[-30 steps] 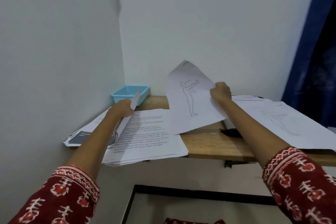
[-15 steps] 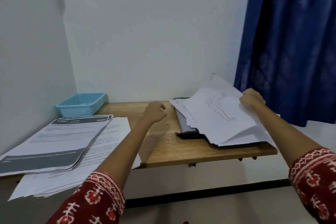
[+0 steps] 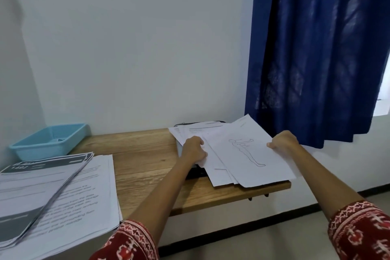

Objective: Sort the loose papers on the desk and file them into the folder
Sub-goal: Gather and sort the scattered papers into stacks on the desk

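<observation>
A fanned pile of white sheets (image 3: 219, 173) lies at the right end of the wooden desk (image 3: 143, 154), topped by a sheet with a line drawing of a human figure (image 3: 249, 154). My right hand (image 3: 283, 140) grips that top sheet's right edge. My left hand (image 3: 193, 148) grips the pile's left edge. A dark folder (image 3: 195, 172) lies under the pile, mostly hidden. At the left end sit two more stacks: printed text pages (image 3: 84, 200) and, on top, sheets with dark grey headers (image 3: 35, 192).
A light blue plastic basket (image 3: 49, 140) stands in the desk's back left corner against the white wall. A dark blue curtain (image 3: 316, 53) hangs behind the right end of the desk. The right pile overhangs the desk's front right corner.
The figure sheet came down from mid-air onto the right pile. My left hand left the left stacks, crossed the desk and took the pile's left edge. The view swung right.
</observation>
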A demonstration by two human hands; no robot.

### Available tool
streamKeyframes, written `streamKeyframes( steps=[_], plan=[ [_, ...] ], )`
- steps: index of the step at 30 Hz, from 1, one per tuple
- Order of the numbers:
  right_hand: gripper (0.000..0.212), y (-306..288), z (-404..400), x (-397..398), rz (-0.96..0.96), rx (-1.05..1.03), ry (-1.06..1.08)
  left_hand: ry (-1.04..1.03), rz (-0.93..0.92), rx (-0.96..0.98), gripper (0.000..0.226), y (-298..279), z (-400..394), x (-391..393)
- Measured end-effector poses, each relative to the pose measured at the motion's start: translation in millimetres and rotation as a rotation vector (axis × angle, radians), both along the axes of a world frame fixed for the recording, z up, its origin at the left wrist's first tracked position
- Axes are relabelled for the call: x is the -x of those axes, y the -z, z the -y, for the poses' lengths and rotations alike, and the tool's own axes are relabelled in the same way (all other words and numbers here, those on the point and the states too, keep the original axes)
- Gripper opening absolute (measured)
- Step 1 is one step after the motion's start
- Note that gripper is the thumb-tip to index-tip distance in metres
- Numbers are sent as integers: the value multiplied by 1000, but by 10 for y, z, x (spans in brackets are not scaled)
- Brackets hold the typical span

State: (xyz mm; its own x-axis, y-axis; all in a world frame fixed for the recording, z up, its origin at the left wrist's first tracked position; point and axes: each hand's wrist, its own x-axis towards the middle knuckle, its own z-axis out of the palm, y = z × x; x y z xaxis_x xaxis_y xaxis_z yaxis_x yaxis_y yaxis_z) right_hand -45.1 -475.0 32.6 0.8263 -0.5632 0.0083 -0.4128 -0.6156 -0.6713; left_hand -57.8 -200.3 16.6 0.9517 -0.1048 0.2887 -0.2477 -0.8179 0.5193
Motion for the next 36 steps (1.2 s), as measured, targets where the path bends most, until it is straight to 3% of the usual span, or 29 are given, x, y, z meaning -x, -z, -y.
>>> streamKeyframes(
  steps=[5,13,15,16,18,19,21,25,28,30,32,34,36],
  plan=[
    [5,94,261,-43,184,-154,29,-43,-39,42,45,27,-2,-36],
    [11,164,333,-116,402,-248,65,-45,-96,100,47,-23,-9,-6],
    [21,120,329,-117,489,-271,123,-35,-118,108,45,-32,-22,-6],
    [26,90,322,-109,536,-321,147,-24,-122,124,41,-41,-22,7],
    [28,32,304,-118,603,-443,160,-17,-136,192,13,-32,-20,-3],
    [28,-2,285,-117,611,-489,139,-16,-128,265,22,-36,-14,10],
    [29,-71,199,-103,571,-533,39,-12,-150,406,42,-71,2,36],
    [9,-221,-193,-62,445,-553,-286,54,-336,799,49,-223,12,144],
    [10,-323,-486,-48,255,-536,-532,16,-237,1054,29,-222,-66,126],
    [18,-307,-556,-117,226,-469,-527,-166,-117,1009,28,-210,-276,101],
    [21,-207,-492,-217,264,-277,-341,-348,-55,837,30,-191,-591,61],
    [31,-71,-389,-226,186,-60,-169,-426,-69,748,33,-178,-904,48],
    [41,73,-338,-193,67,1,-136,-475,-138,702,35,-152,-1129,69]
  ],
)
